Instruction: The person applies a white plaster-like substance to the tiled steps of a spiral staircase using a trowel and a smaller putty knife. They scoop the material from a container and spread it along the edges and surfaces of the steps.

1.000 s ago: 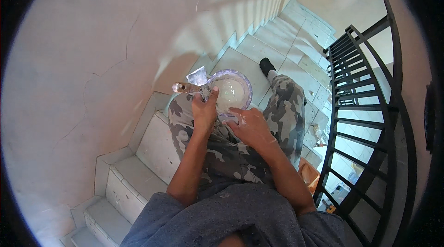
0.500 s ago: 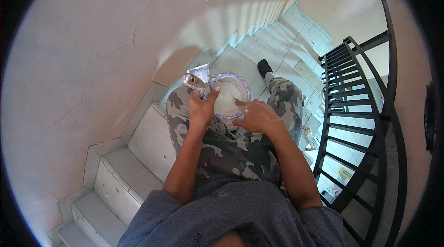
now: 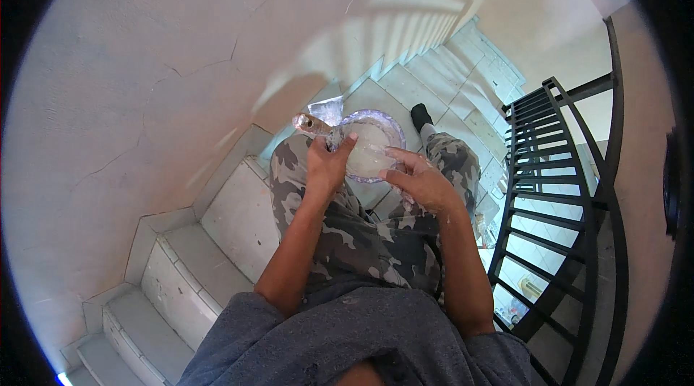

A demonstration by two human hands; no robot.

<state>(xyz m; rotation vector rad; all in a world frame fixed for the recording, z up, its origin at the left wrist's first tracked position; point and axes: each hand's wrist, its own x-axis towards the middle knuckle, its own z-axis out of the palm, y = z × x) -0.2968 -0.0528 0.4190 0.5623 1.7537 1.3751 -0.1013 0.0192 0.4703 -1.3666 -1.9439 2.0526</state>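
Observation:
A round bucket (image 3: 399, 133) with a paste-smeared, purplish rim stands between my knees, holding a whitish wet mix (image 3: 370, 147). My left hand (image 3: 329, 165) is closed on its left rim, thumb over the inner side and the other fingers mostly hidden. Against that hand rests a scraper handle (image 3: 311, 123), crusted with dried paste and with a hole in its end. Just beyond it sticks up a flat silvery blade (image 3: 327, 110); whether it belongs to the same handle I cannot tell. Over the bucket's right side, my right hand (image 3: 426, 183) is open, its fingers apart and coated with white paste.
I sit on a tiled staircase (image 3: 191, 256), my camouflage-trousered legs around the bucket. A cracked plaster wall (image 3: 144, 97) rises on the left. Along the right runs a black metal railing (image 3: 546, 198), with a lower floor visible through its bars. More steps (image 3: 434, 71) lead down ahead.
My right hand has lifted out of the whitish mix and drawn right, its fingers spreading. My left hand stays at the rim. The whole view has shifted slightly.

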